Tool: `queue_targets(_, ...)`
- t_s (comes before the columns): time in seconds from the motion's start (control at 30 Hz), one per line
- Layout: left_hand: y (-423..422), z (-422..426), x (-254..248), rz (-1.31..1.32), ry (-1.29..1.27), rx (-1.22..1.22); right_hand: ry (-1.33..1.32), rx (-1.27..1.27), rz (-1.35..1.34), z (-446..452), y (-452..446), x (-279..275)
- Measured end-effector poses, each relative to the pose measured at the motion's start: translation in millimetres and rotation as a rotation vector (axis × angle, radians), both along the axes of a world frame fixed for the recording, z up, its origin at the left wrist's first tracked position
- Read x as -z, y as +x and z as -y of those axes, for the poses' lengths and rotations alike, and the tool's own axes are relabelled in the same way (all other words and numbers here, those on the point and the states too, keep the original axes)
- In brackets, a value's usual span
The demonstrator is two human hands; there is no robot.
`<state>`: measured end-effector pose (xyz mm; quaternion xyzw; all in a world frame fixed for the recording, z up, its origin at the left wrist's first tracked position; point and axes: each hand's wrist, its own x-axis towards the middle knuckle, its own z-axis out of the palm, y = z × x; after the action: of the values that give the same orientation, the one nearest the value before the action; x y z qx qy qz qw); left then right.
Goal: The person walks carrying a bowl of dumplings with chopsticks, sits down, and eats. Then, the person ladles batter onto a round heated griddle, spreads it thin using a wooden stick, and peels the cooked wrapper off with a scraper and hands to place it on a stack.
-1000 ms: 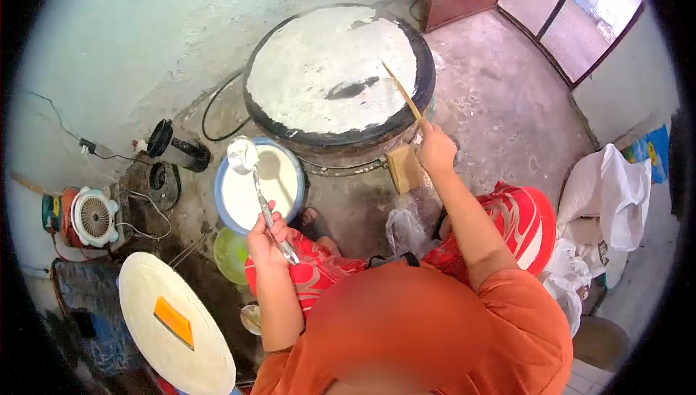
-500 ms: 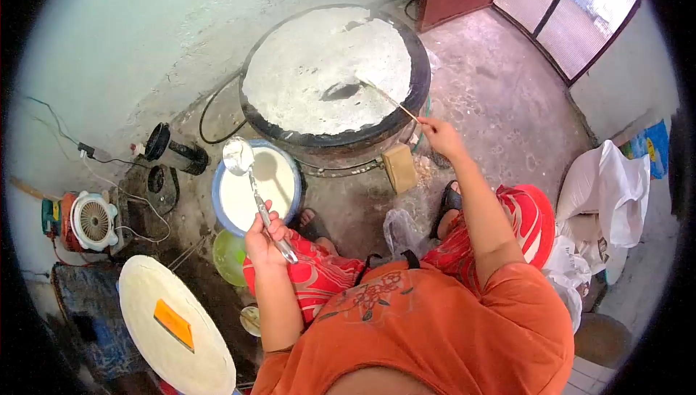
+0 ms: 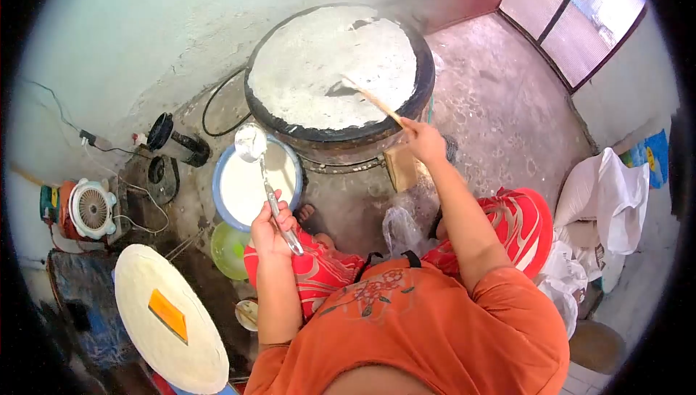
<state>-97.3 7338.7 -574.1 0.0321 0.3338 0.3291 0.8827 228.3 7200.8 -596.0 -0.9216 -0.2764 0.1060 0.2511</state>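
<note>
A large round griddle with a dark rim (image 3: 426, 68) carries a wide, thin layer of white batter (image 3: 319, 54). Near its middle a dark bare patch (image 3: 341, 89) shows through. My right hand (image 3: 424, 141) is closed around the handle of a wooden spreader (image 3: 380, 105), whose far end touches the batter beside that patch. My left hand (image 3: 272, 228) grips a metal ladle (image 3: 268, 188) by its handle. The ladle's bowl, coated white, hangs over the far side of a blue-rimmed bucket (image 3: 217, 195) of white batter.
At the lower left stands a round pale board (image 3: 145, 351) with an orange scraper (image 3: 168, 315) on it. A small fan (image 3: 93, 210) and cables sit by the left wall. A green bowl (image 3: 229, 251) is beside the bucket. White sacks (image 3: 616, 199) stand on the right.
The spreader's tip has shifted slightly left, and my right hand has moved left and a little down with it. The ladle's bowl has moved right and up. The dark patch looks smaller.
</note>
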Motion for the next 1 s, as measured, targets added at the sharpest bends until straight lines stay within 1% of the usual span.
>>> queue_targets(0.03, -1.0, 1.7, -1.3, -0.010, 0.005, 0.008, 0.010, 0.048, 0.047, 9.8, 2.2, 5.7)
queue_targets(0.07, -1.8, 3.4, -3.2, -0.020, 0.010, 0.015, 0.010, 0.044, 0.049, 19.8, 9.7, 24.0)
queue_targets(0.13, -2.0, 5.7, -9.0, -0.027, 0.005, 0.012, 0.208, 0.181, -0.119, 34.2, 21.4, 66.0)
queue_targets(0.17, -1.8, 7.5, -10.0, -0.035, 0.025, 0.010, 0.245, 0.141, -0.152, 29.2, 13.7, 71.3)
queue_targets(0.2, -1.1, 8.9, -10.5, -0.044, 0.046, 0.008, 0.244, 0.139, -0.152, 19.4, 4.7, 69.6)
queue_targets(0.27, 4.2, 10.0, -11.3, -0.052, 0.039, 0.008, 0.191, -0.034, -0.069, -0.9, -12.3, 56.9)
queue_targets(0.33, 10.2, 12.9, -11.2, -0.051, 0.031, 0.033, 0.152, -0.060, -0.049, -9.8, -19.2, 37.3)
queue_targets(0.37, 8.7, 12.7, -4.7, 0.042, -0.019, 0.033, 0.114, -0.083, -0.030, -10.6, -21.9, 27.0)
queue_targets(0.4, 7.1, 13.1, -3.1, 0.042, -0.020, 0.031, 0.113, -0.085, -0.030, -8.3, -24.4, 16.8)
queue_targets(0.43, 5.3, 13.0, -1.8, 0.035, -0.006, 0.039, 0.039, -0.099, -0.021, -5.0, -26.1, 6.8)
queue_targets(0.47, 3.1, 12.0, -1.0, 0.028, 0.008, 0.047, -0.034, -0.112, -0.012, -2.1, -26.6, 1.7)
queue_targets(0.53, 0.9, 10.5, -1.0, 0.056, 0.020, 0.058, -0.031, -0.105, 0.020, 12.9, -20.4, 5.7)
queue_targets(0.6, -1.1, 9.5, -3.4, -0.015, 0.114, 0.082, 0.132, 0.108, -0.028, 23.5, -18.5, 30.9)
queue_targets(0.63, 0.7, 10.2, -6.8, -0.023, 0.109, 0.083, 0.221, 0.098, -0.147, 19.5, -20.7, 45.3)
queue_targets(0.67, 2.8, 12.1, -8.8, -0.024, 0.110, 0.080, 0.222, 0.095, -0.148, 17.8, -22.5, 59.0)
queue_targets(0.73, 7.5, 17.5, -11.8, -0.055, 0.175, 0.111, 0.144, -0.007, -0.177, -4.5, -51.7, 46.3)
queue_targets(0.77, 10.5, 19.3, -9.3, -0.071, 0.194, 0.124, 0.145, -0.009, -0.178, -13.0, -57.3, 43.6)
queue_targets(0.83, 15.7, 26.2, -10.2, -0.109, 0.217, 0.139, 0.167, -0.087, -0.046, -27.7, -60.3, 38.9)
queue_targets(0.87, 18.0, 28.7, -11.0, -0.146, 0.240, 0.155, 0.168, -0.089, -0.047, -25.9, -57.3, 39.0)
queue_targets(0.93, 19.6, 29.9, -15.2, -0.152, 0.236, 0.160, 0.287, -0.176, 0.023, -15.5, -41.6, 41.8)
queue_targets(0.97, 18.8, 29.4, -15.4, -0.206, 0.282, 0.181, 0.353, -0.061, -0.237, -8.8, -36.1, 44.8)
queue_targets(1.0, 17.9, 30.1, -15.5, -0.260, 0.327, 0.201, 0.342, 0.059, -0.347, 0.0, -42.0, 30.8)
